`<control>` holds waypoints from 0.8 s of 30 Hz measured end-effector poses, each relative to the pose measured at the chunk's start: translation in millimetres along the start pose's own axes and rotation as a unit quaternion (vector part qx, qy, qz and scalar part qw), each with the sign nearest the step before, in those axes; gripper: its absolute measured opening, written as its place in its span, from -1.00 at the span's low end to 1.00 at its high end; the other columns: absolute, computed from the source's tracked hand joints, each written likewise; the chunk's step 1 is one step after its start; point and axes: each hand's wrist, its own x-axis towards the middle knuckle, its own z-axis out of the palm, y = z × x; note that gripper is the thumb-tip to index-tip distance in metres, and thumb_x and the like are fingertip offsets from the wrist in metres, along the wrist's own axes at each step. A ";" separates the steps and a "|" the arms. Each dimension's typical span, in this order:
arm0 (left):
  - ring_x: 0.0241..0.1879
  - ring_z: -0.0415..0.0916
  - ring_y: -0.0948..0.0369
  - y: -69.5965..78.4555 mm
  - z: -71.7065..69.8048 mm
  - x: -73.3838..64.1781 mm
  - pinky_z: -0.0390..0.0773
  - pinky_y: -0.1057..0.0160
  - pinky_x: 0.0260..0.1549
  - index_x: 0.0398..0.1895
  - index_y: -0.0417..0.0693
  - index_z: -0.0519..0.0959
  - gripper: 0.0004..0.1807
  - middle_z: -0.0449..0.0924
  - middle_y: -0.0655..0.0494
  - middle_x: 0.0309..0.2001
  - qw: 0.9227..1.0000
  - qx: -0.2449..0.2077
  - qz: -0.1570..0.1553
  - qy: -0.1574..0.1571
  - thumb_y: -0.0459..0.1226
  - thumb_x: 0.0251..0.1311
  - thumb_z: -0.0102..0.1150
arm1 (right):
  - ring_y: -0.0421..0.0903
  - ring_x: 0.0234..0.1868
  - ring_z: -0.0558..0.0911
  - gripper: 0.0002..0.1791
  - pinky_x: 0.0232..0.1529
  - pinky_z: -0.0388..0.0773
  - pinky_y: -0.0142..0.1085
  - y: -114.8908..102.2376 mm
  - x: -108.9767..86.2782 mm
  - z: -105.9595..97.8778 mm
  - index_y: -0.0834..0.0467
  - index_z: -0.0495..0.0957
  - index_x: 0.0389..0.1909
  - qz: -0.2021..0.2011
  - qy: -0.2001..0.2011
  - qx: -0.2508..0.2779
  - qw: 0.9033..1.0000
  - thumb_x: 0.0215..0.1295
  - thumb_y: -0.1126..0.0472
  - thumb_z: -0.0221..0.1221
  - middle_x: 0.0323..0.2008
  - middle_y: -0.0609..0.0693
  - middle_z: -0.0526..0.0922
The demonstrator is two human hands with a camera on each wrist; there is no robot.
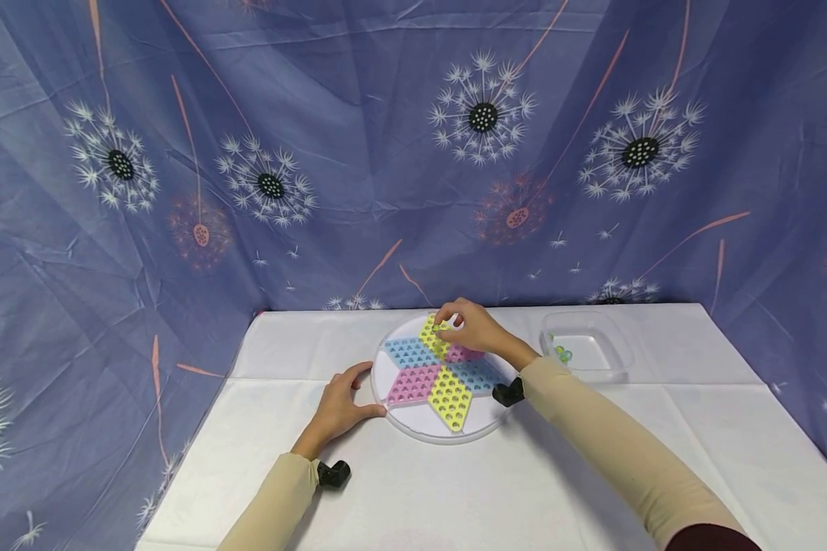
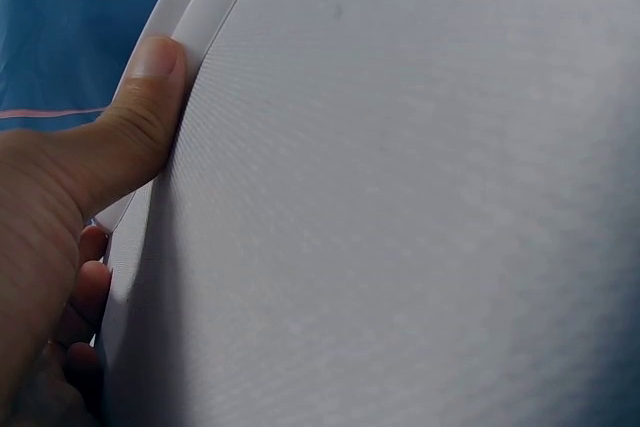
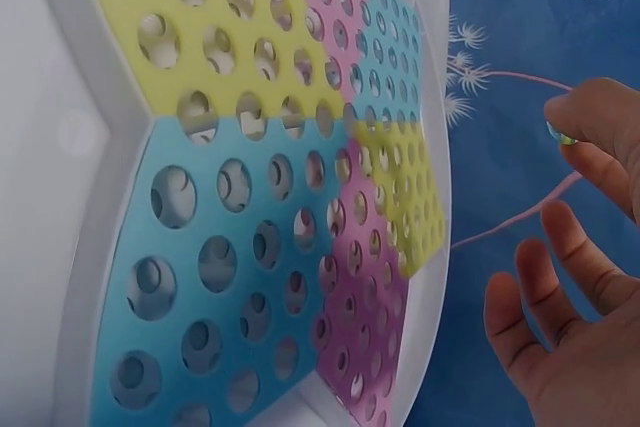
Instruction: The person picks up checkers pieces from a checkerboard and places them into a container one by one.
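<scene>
A round white Chinese checkers board (image 1: pixel 413 427) lies on the table, its star of holes in yellow, pink and blue. My left hand (image 1: pixel 339 405) is at the board's left side, thumb (image 2: pixel 150 97) against the rim and fingers spread beside it. Over the yellow point at the far side, my right hand (image 1: pixel 474 329) pinches a small glass marble (image 3: pixel 560 134) with yellow-green in it between thumb and forefinger. The other fingers of that hand are loosely bent in the right wrist view. The marble is apart from the board there.
To the right of the board stands a clear plastic box (image 1: pixel 620 360) with several greenish marbles (image 1: pixel 563 353) in its left corner. A white cloth (image 1: pixel 413 490) covers the table. Behind it hangs a blue curtain (image 1: pixel 358 191) with dandelion prints.
</scene>
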 end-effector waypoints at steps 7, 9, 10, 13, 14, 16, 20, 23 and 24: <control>-0.21 0.25 0.14 -0.8 1.0 -0.2 0.32 0.11 -0.15 0.48 -0.06 0.40 0.06 0.41 0.07 -0.19 1.000 0.001 -0.001 -0.003 -0.02 -0.16 0.70 | 0.21 -0.05 0.56 -0.83 -0.05 0.54 0.02 3.5 -5.1 -5.8 0.07 0.68 -0.10 -0.002 0.009 0.006 1.000 0.32 0.19 0.36 -0.01 0.23 0.58; -0.21 0.25 0.15 -1.5 1.3 -0.2 0.32 0.11 -0.15 0.48 -0.06 0.40 0.06 0.41 0.07 -0.19 1.000 0.001 0.000 -0.003 -0.02 -0.16 0.70 | 0.16 -0.08 0.56 -0.83 -0.07 0.54 0.02 4.9 -7.6 -8.3 0.08 0.68 -0.10 -0.005 0.013 0.003 1.000 0.32 0.19 0.36 -0.02 0.21 0.58; -0.22 0.25 0.14 -1.8 1.5 -0.3 0.32 0.11 -0.15 0.47 -0.07 0.40 0.06 0.41 0.07 -0.19 1.000 0.001 0.002 -0.002 -0.02 -0.16 0.70 | 0.14 -0.09 0.55 -0.82 -0.08 0.54 0.02 5.6 -9.0 -9.9 0.09 0.68 -0.09 -0.004 0.014 0.004 1.000 0.32 0.20 0.36 -0.03 0.20 0.58; -0.22 0.25 0.16 -2.6 2.0 -0.6 0.32 0.12 -0.15 0.48 -0.05 0.40 0.06 0.40 0.09 -0.20 1.000 0.005 0.001 -0.004 -0.02 -0.16 0.70 | 0.12 -0.07 0.54 -0.81 -0.08 0.53 0.03 7.5 -13.9 -15.4 0.08 0.68 -0.08 0.004 0.013 0.007 1.000 0.32 0.19 0.36 -0.02 0.16 0.57; -0.22 0.25 0.16 -2.8 2.2 -0.6 0.32 0.12 -0.15 0.48 -0.05 0.40 0.06 0.40 0.10 -0.20 1.000 0.007 0.002 -0.004 -0.02 -0.16 0.70 | 0.12 -0.06 0.54 -0.81 -0.07 0.53 0.05 8.2 -15.9 -17.5 0.07 0.68 -0.07 0.007 0.012 0.007 1.000 0.33 0.18 0.36 0.00 0.17 0.57; -0.23 0.25 0.15 -3.0 2.4 -0.7 0.33 0.11 -0.15 0.48 -0.05 0.40 0.06 0.41 0.10 -0.20 1.000 0.009 0.002 -0.003 -0.01 -0.15 0.69 | 0.12 -0.05 0.53 -0.82 -0.08 0.53 0.04 10.9 -19.6 -22.2 0.05 0.69 -0.08 0.014 0.011 0.009 1.000 0.34 0.16 0.36 0.01 0.15 0.56; -0.23 0.26 0.14 -2.6 2.1 -1.1 0.35 0.08 -0.15 0.47 -0.05 0.41 0.05 0.43 0.08 -0.19 1.000 0.008 0.006 0.002 -0.01 -0.15 0.69 | 0.12 -0.05 0.53 -0.84 -0.12 0.53 0.02 16.6 -27.1 -33.7 -0.01 0.69 -0.09 0.020 0.019 -0.001 1.000 0.34 0.13 0.36 0.01 0.15 0.57; -0.23 0.26 0.15 -3.0 2.1 -1.9 0.35 0.09 -0.17 0.47 -0.06 0.41 0.04 0.43 0.08 -0.19 1.000 0.010 0.013 0.005 -0.02 -0.14 0.69 | 0.11 -0.05 0.52 -0.84 -0.12 0.52 0.01 21.4 -33.6 -44.3 -0.03 0.70 -0.09 0.028 0.026 -0.002 0.999 0.34 0.13 0.37 0.02 0.16 0.56; -0.23 0.26 0.15 -3.2 2.0 -2.2 0.35 0.10 -0.17 0.47 -0.07 0.40 0.04 0.43 0.08 -0.19 1.000 0.011 0.015 0.006 -0.02 -0.14 0.68 | 0.11 -0.05 0.52 -0.84 -0.12 0.53 0.00 23.7 -36.1 -47.8 -0.03 0.70 -0.09 0.031 0.028 -0.001 0.999 0.34 0.13 0.37 0.03 0.16 0.56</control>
